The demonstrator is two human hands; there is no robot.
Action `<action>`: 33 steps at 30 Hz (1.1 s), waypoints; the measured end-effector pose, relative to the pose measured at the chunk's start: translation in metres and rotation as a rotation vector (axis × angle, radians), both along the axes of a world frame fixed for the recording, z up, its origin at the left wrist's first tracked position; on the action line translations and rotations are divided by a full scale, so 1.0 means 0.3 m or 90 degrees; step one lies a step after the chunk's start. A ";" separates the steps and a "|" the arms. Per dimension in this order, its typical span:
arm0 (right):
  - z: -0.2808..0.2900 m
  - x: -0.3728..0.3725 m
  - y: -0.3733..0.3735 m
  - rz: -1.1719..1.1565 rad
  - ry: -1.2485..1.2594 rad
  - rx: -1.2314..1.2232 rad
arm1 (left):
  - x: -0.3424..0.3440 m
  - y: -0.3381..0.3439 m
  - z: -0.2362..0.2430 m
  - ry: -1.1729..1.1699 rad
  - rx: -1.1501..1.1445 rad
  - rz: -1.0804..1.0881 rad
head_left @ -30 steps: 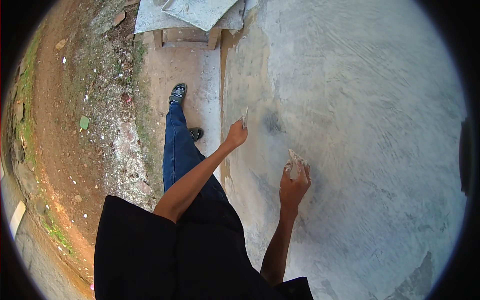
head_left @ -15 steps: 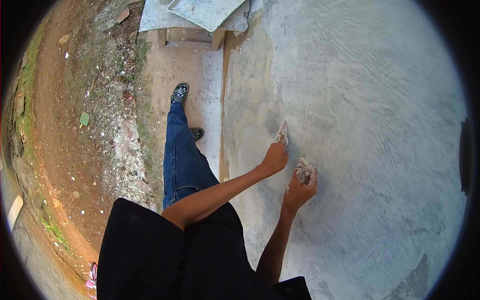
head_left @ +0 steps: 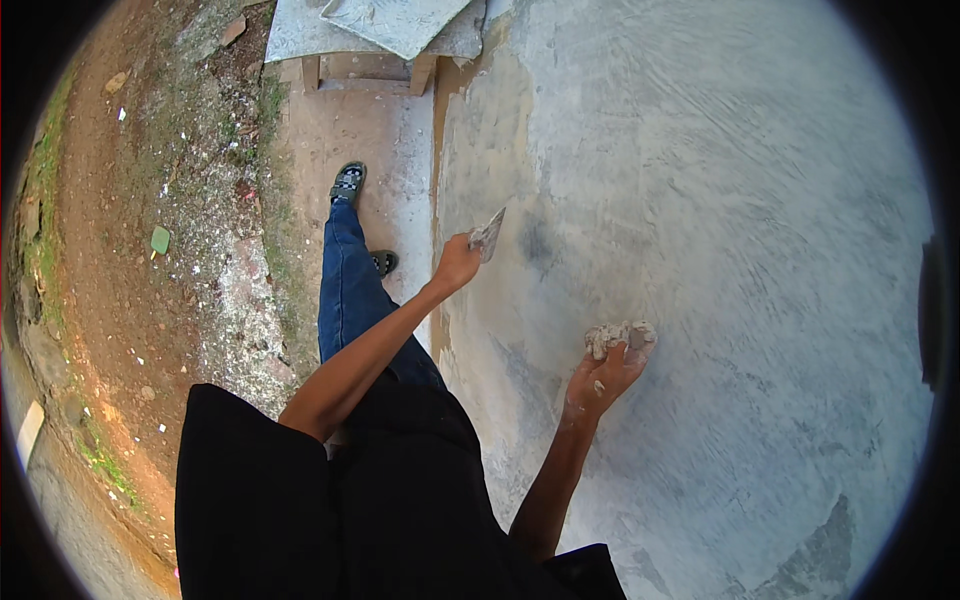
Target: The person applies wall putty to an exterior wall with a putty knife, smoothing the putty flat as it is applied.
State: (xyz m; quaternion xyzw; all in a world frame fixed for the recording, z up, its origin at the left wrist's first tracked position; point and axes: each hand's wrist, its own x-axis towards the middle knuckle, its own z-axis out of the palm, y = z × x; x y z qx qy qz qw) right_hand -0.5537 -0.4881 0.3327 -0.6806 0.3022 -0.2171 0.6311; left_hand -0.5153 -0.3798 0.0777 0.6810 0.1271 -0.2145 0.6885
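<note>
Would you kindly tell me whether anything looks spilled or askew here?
White splatter lies scattered over the ground beside the walkway, apparently spilled; the board sits askew on the table, its edges out of line.

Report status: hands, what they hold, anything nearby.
Left hand gripping smeared scraper. Right hand holding clumped paste; anything beneath it unclear. Streaked wall alongside; whitish table ahead, apart from both hands.

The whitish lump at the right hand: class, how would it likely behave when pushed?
The whitish lump would probably deform, given its ragged, uneven outline. It may also be sticky, since pale smears mark the right hand.
</note>
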 end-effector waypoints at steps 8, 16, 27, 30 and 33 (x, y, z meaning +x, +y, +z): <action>-0.098 -0.074 -0.031 0.095 -0.011 0.166 | 0.054 -0.002 -0.076 0.155 -0.311 0.051; -0.184 -0.118 -0.056 0.242 0.322 -0.030 | 0.018 -0.049 -0.062 0.212 -0.345 0.070; -0.236 -0.117 -0.046 0.160 0.248 0.229 | -0.006 -0.032 -0.056 0.197 -0.329 0.054; -0.223 -0.107 -0.042 0.139 0.218 0.320 | -0.011 -0.023 -0.054 0.191 -0.308 0.067; -0.228 -0.110 -0.039 0.151 0.200 0.317 | -0.019 -0.028 -0.074 0.187 -0.311 0.058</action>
